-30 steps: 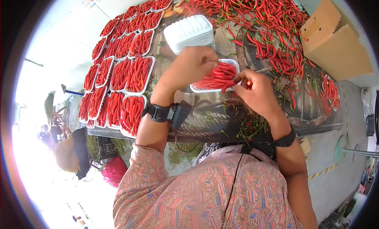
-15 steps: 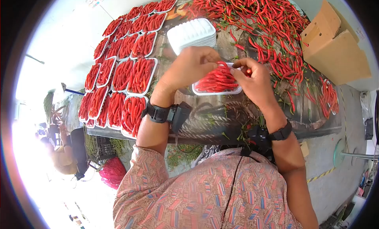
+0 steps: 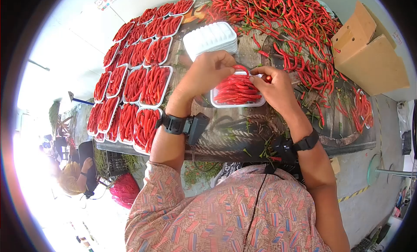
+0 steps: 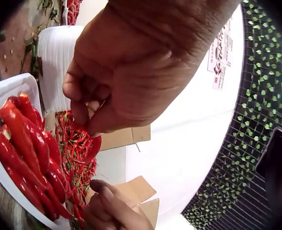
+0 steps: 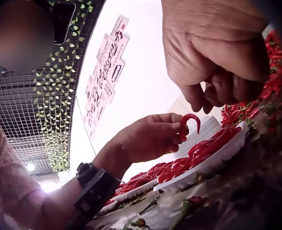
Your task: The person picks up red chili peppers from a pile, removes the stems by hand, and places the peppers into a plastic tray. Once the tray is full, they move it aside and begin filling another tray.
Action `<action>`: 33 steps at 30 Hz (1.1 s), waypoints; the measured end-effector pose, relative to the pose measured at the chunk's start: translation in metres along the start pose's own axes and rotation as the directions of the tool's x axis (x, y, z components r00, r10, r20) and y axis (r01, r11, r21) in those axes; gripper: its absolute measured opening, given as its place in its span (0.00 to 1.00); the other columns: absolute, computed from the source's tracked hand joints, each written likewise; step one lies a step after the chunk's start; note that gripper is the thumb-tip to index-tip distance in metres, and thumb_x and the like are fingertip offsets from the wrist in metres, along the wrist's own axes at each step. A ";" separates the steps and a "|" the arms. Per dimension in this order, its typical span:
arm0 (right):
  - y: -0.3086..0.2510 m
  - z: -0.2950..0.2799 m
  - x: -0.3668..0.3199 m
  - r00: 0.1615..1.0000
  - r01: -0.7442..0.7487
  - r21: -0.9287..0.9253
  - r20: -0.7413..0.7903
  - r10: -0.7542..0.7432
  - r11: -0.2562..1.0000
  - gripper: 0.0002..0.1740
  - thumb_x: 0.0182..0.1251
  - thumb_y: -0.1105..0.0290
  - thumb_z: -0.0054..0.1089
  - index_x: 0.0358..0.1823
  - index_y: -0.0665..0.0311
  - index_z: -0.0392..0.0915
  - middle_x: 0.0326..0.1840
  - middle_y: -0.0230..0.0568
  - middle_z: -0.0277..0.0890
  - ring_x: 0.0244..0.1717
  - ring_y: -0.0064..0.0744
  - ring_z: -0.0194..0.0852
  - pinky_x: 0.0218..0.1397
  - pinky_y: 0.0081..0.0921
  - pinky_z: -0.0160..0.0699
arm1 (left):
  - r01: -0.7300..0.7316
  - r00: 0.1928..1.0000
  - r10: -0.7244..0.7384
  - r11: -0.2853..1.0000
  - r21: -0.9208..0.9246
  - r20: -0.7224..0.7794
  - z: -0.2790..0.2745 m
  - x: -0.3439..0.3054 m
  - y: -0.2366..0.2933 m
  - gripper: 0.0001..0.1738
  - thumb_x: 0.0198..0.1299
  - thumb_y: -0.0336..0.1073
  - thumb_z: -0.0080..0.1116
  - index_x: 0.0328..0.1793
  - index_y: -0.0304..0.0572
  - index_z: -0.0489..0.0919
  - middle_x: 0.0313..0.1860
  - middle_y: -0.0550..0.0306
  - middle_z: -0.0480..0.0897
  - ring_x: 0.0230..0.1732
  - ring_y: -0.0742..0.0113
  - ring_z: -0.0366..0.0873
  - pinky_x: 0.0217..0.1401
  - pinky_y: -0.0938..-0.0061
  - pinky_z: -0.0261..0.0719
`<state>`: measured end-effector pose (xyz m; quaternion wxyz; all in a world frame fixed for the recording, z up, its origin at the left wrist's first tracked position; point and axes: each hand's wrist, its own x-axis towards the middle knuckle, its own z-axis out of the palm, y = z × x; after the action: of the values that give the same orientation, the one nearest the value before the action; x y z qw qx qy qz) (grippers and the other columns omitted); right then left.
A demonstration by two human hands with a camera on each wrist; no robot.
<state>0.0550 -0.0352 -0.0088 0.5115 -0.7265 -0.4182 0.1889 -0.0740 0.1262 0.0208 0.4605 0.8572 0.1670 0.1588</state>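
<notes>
Over white tray (image 3: 236,105) at table centre: left hand (image 3: 208,73) pinches curved red chili (image 5: 191,119) between thumb and fingertips, just above tray's packed chilies. Right hand (image 3: 273,87) at tray's right edge, fingers curled; cannot tell whether gripping anything. Wall notices (image 5: 107,72): red-and-black print, characters illegible.

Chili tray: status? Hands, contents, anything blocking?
Left hand pinches a curved chili above the tray. Right hand curled at its rim, grip unclear. Tray heaped with chilies. Nothing blocking.
</notes>
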 end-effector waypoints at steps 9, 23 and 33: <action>0.005 0.007 0.015 0.998 0.041 -0.032 0.045 -0.040 0.999 0.10 0.60 0.71 0.62 0.39 0.71 0.81 0.22 0.32 0.75 0.23 0.16 0.67 0.28 0.20 0.66 | 0.008 1.000 -0.008 1.000 -0.018 0.002 0.000 -0.001 -0.001 0.07 0.54 0.29 0.60 0.36 0.32 0.78 0.25 0.60 0.78 0.29 0.75 0.72 0.34 0.76 0.73; 0.010 0.012 0.032 0.967 0.256 -0.440 0.118 -0.227 0.861 0.10 0.54 0.68 0.62 0.34 0.65 0.83 0.24 0.50 0.78 0.27 0.46 0.78 0.33 0.36 0.74 | -0.165 0.984 0.177 0.943 0.291 -0.016 0.001 0.001 -0.015 0.05 0.49 0.26 0.57 0.31 0.34 0.74 0.20 0.58 0.72 0.24 0.72 0.68 0.30 0.74 0.69; 0.006 0.011 0.035 0.977 0.215 -0.375 0.090 -0.195 0.902 0.09 0.54 0.68 0.63 0.35 0.63 0.84 0.17 0.46 0.73 0.19 0.38 0.73 0.27 0.33 0.70 | -0.122 0.991 0.133 0.945 0.304 -0.014 0.002 0.003 -0.022 0.09 0.49 0.24 0.55 0.39 0.36 0.80 0.23 0.57 0.75 0.26 0.71 0.70 0.31 0.74 0.70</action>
<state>0.0699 -0.0015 -0.0135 0.3664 -0.7591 -0.5338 0.0672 -0.0732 0.1377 0.0016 0.3097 0.9237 0.1414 0.1755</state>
